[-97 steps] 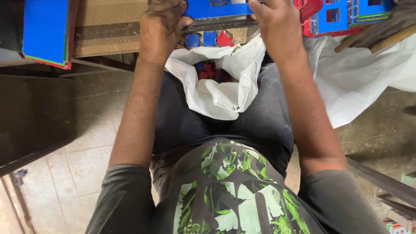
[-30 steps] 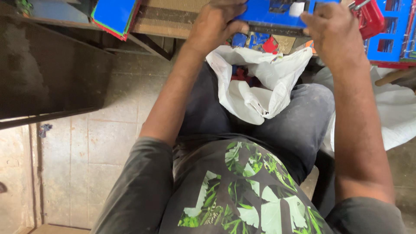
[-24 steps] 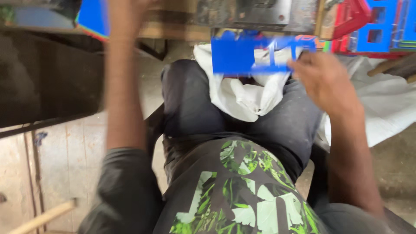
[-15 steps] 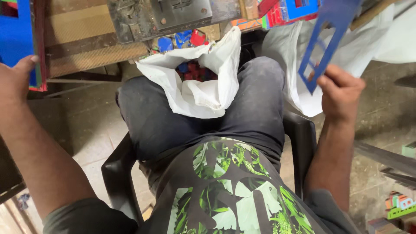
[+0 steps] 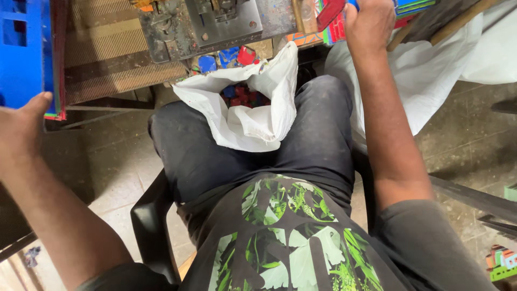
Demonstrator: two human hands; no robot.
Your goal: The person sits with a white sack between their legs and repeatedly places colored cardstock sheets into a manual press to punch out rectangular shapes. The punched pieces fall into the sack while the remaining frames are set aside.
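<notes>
At far left we see the left hand point(image 5: 21, 126) with its thumb up against a stack of flat blue plastic frames point(image 5: 24, 51); its fingers are out of view, so we cannot tell the grip. In the middle, a white plastic bag point(image 5: 250, 121) of small red and blue pieces sits open on the lap, under a grey metal press point(image 5: 215, 21). At right, the right hand point(image 5: 369, 24) seems closed over a stack of coloured flat pieces point(image 5: 412, 6).

blue frame point(image 5: 24, 54): glossy plastic | bag point(image 5: 253, 116): matt cloth | press point(image 5: 215, 21): worn metal
</notes>
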